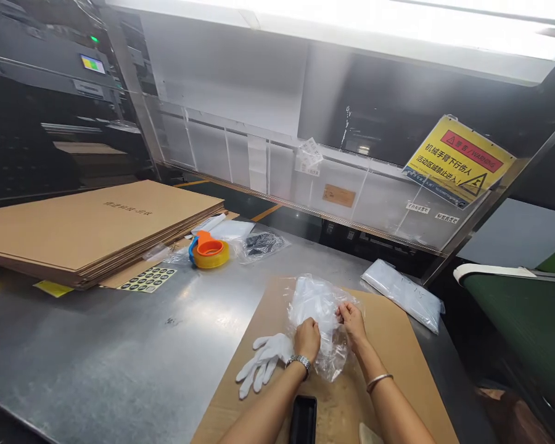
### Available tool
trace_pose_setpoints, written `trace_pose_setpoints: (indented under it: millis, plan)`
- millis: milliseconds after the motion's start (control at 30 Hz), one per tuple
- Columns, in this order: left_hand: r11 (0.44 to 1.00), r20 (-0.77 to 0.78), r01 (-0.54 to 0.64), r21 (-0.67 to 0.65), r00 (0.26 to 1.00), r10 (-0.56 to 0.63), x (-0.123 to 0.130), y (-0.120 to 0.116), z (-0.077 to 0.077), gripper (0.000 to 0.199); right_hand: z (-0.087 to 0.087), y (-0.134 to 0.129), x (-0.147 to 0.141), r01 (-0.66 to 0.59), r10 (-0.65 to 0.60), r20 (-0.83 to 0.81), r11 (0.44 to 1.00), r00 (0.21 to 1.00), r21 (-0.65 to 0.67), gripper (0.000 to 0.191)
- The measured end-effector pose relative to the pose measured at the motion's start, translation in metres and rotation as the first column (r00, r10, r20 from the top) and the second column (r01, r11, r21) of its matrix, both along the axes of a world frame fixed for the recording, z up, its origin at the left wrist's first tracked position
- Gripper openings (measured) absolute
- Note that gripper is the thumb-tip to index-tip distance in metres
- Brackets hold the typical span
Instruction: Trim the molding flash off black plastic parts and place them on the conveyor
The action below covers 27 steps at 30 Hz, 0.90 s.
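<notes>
A clear plastic bag (335, 361) with white material inside lies crumpled on a brown cardboard sheet (398, 333). My left hand (308, 339), with a metal watch at its wrist, is closed on the bag's near left part. Fingers pinched together, my right hand (351, 322) grips the bag's right side. White gloves (264, 362) rest on the cardboard, just left of my left wrist. Below my left hand sits a black tray (304, 419), partly cut off by the frame's bottom edge.
Stacked flat cardboard (97, 228) fills the back left. Near it are a tape dispenser (210, 251), a sticker sheet (148, 279) and plastic bags (261, 245). A plastic-wrapped pack (402, 294) lies at right, beside a green conveyor (522, 308). A transparent partition with a warning sign (460, 161) stands behind.
</notes>
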<state>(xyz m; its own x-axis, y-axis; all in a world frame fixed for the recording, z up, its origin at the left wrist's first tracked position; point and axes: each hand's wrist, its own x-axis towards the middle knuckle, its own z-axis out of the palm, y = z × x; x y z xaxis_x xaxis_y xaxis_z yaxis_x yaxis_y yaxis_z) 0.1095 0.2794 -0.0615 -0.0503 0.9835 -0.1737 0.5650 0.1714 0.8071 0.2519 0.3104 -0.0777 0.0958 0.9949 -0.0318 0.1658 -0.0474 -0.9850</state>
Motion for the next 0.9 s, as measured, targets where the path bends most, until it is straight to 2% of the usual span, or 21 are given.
trace_pose_setpoints:
  millis: [167,400,467,567,667,767,800,900]
  plan:
    - [0.998,-0.009,0.026,0.061,1.000,-0.025,0.000,-0.013,0.009,0.030,0.017,-0.011,0.007,0.011,-0.008,-0.059,0.999,0.998,0.051,0.026]
    - [0.980,0.148,0.084,0.180,0.983,-0.111,-0.012,-0.037,0.037,0.032,0.038,-0.047,-0.004,-0.024,0.034,-0.070,0.989,0.997,0.144,0.020]
    - [0.976,0.226,0.105,0.189,0.963,-0.147,-0.012,-0.042,0.039,0.038,0.043,-0.060,-0.012,-0.024,0.035,-0.060,0.983,0.998,0.181,0.019]
    - [0.972,0.330,0.117,0.202,0.927,-0.180,-0.010,-0.049,0.035,0.036,0.049,-0.078,-0.025,-0.020,0.025,-0.017,0.974,1.000,0.227,0.023]
    - [0.970,0.366,0.030,0.242,0.923,-0.120,-0.012,-0.061,0.026,0.028,0.054,-0.096,-0.030,0.021,-0.039,0.063,0.964,0.997,0.266,0.024]
    - [0.944,0.348,-0.084,0.320,0.937,-0.035,-0.019,-0.080,0.020,0.015,0.061,-0.115,-0.033,0.034,-0.096,0.183,0.949,0.978,0.312,0.018]
    - [0.928,0.331,-0.110,0.355,0.943,-0.015,-0.021,-0.086,0.020,0.016,0.064,-0.121,-0.035,0.016,-0.097,0.230,0.944,0.969,0.329,0.016]
    - [0.857,0.249,-0.162,0.490,0.968,0.040,-0.027,-0.105,0.024,0.039,0.073,-0.139,-0.046,-0.096,-0.053,0.368,0.922,0.928,0.376,0.013]
